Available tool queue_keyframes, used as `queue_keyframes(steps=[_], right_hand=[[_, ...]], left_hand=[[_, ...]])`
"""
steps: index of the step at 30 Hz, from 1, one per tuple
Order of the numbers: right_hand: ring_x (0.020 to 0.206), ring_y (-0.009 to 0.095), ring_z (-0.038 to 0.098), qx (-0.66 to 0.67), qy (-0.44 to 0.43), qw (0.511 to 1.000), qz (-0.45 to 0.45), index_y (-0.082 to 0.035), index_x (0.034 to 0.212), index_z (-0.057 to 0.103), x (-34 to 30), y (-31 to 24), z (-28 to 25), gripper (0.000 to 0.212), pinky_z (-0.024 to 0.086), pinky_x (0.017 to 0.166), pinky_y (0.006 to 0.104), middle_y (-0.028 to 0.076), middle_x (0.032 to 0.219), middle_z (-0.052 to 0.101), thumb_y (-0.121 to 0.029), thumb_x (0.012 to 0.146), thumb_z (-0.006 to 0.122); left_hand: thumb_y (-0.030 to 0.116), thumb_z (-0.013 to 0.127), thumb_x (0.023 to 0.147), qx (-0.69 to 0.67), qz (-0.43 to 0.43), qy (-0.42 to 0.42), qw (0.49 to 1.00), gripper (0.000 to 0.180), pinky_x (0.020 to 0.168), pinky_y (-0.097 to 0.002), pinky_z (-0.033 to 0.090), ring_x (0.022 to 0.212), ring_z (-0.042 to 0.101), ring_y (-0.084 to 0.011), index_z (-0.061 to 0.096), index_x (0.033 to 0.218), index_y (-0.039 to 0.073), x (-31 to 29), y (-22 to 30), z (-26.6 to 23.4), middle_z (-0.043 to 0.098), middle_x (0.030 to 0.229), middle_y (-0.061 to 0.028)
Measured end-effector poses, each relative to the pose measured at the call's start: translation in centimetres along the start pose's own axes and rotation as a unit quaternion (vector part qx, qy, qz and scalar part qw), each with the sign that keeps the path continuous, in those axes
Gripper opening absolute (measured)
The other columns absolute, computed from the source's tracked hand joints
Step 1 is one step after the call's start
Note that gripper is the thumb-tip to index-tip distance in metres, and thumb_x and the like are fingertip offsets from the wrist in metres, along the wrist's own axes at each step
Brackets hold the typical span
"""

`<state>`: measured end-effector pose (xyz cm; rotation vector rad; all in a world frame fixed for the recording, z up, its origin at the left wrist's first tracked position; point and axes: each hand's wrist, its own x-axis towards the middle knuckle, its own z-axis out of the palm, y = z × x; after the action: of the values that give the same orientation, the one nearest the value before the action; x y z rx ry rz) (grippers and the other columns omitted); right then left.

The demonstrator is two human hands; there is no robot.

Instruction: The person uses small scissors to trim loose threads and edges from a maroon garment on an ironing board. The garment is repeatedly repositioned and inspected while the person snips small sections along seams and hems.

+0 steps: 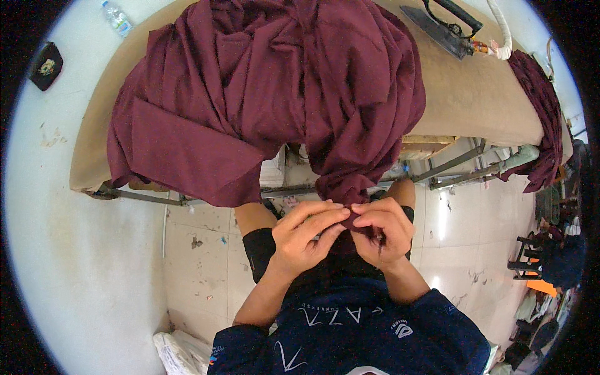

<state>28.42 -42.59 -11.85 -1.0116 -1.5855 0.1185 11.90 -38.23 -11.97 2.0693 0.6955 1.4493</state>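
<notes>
A large piece of maroon fabric point(269, 81) lies heaped and creased over the padded table and hangs off its front edge. One gathered end comes down to my lap, where both hands meet on it. My left hand point(306, 234) pinches the fabric's edge between thumb and fingertips. Right beside it, my right hand point(384, 231) grips the same edge, its fingers curled. The fingertips of the two hands almost touch. Something small and dark shows by the curled right fingers, too unclear to name.
An iron point(440, 28) with a black handle rests at the table's far right, its pale hose rising behind. More maroon cloth point(537, 119) drapes over the table's right end point(494, 106). A water bottle point(117, 19) stands far left. A black stool point(526, 259) is at right.
</notes>
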Motion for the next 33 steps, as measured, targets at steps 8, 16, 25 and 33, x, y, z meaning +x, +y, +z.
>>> queue_keyframes(steps=[8,16,25,33], right_hand=[[0.071,0.026,0.065,-0.048,-0.110,0.991,0.065,-0.002,0.099,0.067,0.5,-0.3,0.4,0.036,0.053,0.059,0.0321,0.010,0.091,0.062,0.003,0.064,0.069],[0.072,0.024,0.064,-0.045,-0.043,0.996,0.058,-0.006,0.102,0.072,-0.1,0.2,0.8,0.038,0.051,0.059,0.0324,0.008,0.086,0.060,0.000,0.064,0.073],[0.064,0.022,0.058,-0.093,-0.005,0.994,0.053,-0.005,0.088,0.069,-1.8,0.9,0.3,0.035,0.048,0.055,0.0309,0.008,0.079,0.057,0.006,0.055,0.068],[0.057,0.018,0.049,-0.092,0.070,0.992,0.049,-0.004,0.077,0.059,-3.4,0.7,0.7,0.026,0.038,0.048,0.0268,0.008,0.072,0.053,0.012,0.057,0.060]], left_hand=[[0.001,0.074,0.079,0.017,-0.021,0.048,0.998,0.016,0.073,-0.0342,0.046,0.084,0.055,-0.0260,0.070,0.095,0.004,-0.8,0.3,1.2,0.057,0.093,-0.0095],[-0.004,0.076,0.075,-0.009,-0.039,0.052,0.998,0.031,0.078,-0.0338,0.047,0.092,0.055,-0.0247,0.069,0.104,0.006,-0.8,0.9,1.1,0.057,0.096,-0.0094],[-0.010,0.073,0.066,0.122,-0.042,0.133,0.983,0.037,0.062,-0.0288,0.048,0.072,0.058,-0.0199,0.068,0.099,0.006,-1.7,-1.5,0.0,0.059,0.092,-0.0104],[-0.007,0.072,0.073,0.149,0.017,0.208,0.967,0.028,0.063,-0.0288,0.048,0.075,0.056,-0.0212,0.065,0.098,0.006,-3.8,-2.0,1.6,0.056,0.088,-0.0095]])
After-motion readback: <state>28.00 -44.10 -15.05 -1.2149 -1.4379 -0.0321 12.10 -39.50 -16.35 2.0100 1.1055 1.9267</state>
